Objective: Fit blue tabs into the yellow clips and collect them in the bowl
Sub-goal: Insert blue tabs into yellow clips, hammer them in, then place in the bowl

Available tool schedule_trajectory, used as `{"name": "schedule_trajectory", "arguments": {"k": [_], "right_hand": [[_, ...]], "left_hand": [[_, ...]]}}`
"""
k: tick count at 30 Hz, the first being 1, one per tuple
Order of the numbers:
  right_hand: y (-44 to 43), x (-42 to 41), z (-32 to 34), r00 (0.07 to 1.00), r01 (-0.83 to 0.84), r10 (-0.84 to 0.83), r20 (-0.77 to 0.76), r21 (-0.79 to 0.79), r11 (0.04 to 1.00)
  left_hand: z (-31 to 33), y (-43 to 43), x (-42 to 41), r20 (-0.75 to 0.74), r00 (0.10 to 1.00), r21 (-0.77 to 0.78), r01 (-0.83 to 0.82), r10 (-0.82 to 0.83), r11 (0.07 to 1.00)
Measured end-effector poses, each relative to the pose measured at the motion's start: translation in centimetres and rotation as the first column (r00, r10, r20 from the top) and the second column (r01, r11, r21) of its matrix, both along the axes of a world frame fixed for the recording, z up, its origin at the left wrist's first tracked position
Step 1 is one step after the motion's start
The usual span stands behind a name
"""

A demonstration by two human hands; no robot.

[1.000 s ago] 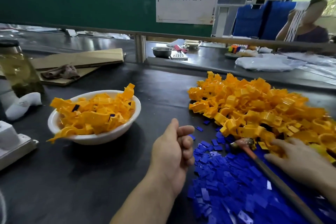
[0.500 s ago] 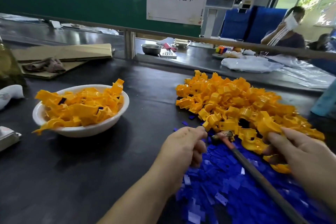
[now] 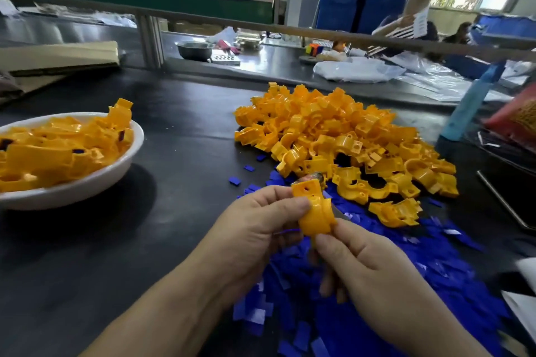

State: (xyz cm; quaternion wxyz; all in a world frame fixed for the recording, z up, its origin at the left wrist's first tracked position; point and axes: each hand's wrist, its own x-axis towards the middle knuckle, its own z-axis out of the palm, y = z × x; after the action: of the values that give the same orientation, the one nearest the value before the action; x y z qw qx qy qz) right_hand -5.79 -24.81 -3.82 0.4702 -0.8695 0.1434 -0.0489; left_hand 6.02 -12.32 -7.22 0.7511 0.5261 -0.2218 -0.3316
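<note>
A single yellow clip [image 3: 314, 211] is held up between both hands over the blue tabs. My left hand [image 3: 258, 229] pinches its upper left side, and a thin blue tab [image 3: 287, 231] shows under the fingers of that hand. My right hand [image 3: 368, 278] pinches the clip's lower edge from below. Behind them lies a big heap of yellow clips [image 3: 342, 136]. A spread of loose blue tabs [image 3: 391, 284] covers the table under my right hand. The white bowl [image 3: 95, 180] at the left holds several fitted clips.
A tool's metal head [image 3: 314, 176] pokes out behind the held clip at the heap's front edge. Cardboard [image 3: 58, 58] lies at the back left. A blue bottle [image 3: 470, 107] and dark trays stand at the right. A person sits beyond the rail [image 3: 348, 33].
My right hand lifted a clip from the heap and brought it to the middle. My left hand rose from the tabs with one and now pinches the clip too.
</note>
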Motion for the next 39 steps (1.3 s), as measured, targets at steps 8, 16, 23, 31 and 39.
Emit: {"name": "schedule_trajectory", "arguments": {"k": [8,16,23,31,39], "right_hand": [[-0.8,-1.1,-1.2,0.936,-0.236,-0.080,-0.343,-0.779,0.581],[-0.5,1.3,-4.0,0.983,-0.135,-0.019,-0.184,-0.783,0.608],[-1.7,1.2,-4.5,1.000,0.001,-0.007,-0.006,-0.712,0.703],[-2.1,0.8,-3.9,0.981,0.153,-0.059,0.184,-0.559,0.815],[-1.2,1.3,-5.0,0.994,-0.071,-0.024,-0.106,-0.801,0.594]], "left_hand": [[0.8,1.1,2.6,-0.150,0.912,0.139,-0.362,0.381,0.922],[0.2,1.1,2.2,-0.123,0.959,0.168,-0.234,0.256,0.958],[0.5,0.9,1.6,-0.023,0.982,0.188,-0.180,0.187,0.966],[-0.1,0.3,0.9,0.051,0.985,0.259,-0.172,0.165,0.950],[0.1,0.3,1.0,0.045,0.983,0.260,-0.181,0.176,0.948]]}}
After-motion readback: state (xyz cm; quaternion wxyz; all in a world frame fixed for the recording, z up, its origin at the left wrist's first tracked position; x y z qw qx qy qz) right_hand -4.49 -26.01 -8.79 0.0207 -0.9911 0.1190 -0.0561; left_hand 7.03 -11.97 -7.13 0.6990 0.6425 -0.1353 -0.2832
